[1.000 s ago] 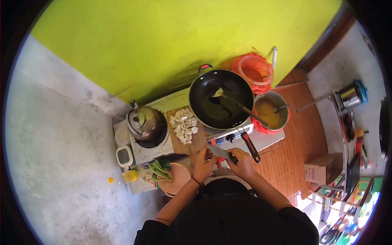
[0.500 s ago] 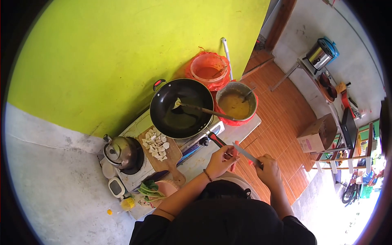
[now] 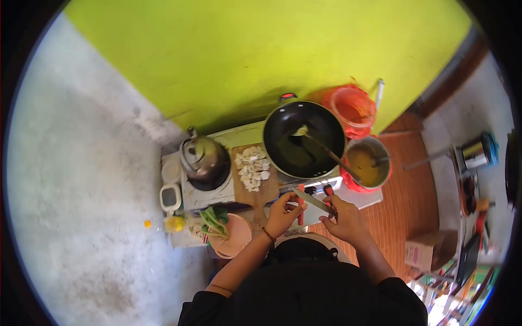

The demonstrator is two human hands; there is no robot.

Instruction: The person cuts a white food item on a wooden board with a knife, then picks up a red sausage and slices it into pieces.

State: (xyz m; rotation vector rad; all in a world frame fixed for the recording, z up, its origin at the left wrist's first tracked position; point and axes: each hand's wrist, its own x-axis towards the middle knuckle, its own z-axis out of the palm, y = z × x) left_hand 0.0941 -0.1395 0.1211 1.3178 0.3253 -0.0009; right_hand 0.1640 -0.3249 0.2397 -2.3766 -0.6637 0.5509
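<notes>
My left hand (image 3: 284,214) pinches a slim red stick-shaped thing (image 3: 300,218) upright in front of my body; I cannot make out its exact kind. In my right hand (image 3: 346,218) is a knife (image 3: 315,202), its blade slanting up and left across the red stick. Whether the edge touches the stick is hard to tell. Just beyond my hands stands a black wok (image 3: 283,146) with dark liquid in it and a long-handled turner (image 3: 331,155) resting across its rim. Left of the wok, pale chopped pieces (image 3: 252,168) lie on a wooden cutting board (image 3: 266,193).
A metal kettle (image 3: 204,157) sits on the stove's left side. Leafy greens (image 3: 215,221) lie over a pink basin (image 3: 239,242). Right of the wok are a pot of yellowish mixture (image 3: 365,165) and a red-lined bucket (image 3: 353,108). A cardboard box (image 3: 424,252) stands at right.
The view has turned, so the stove and wok appear farther right. The knife has moved across the red stick, and my right hand has come closer to my left.
</notes>
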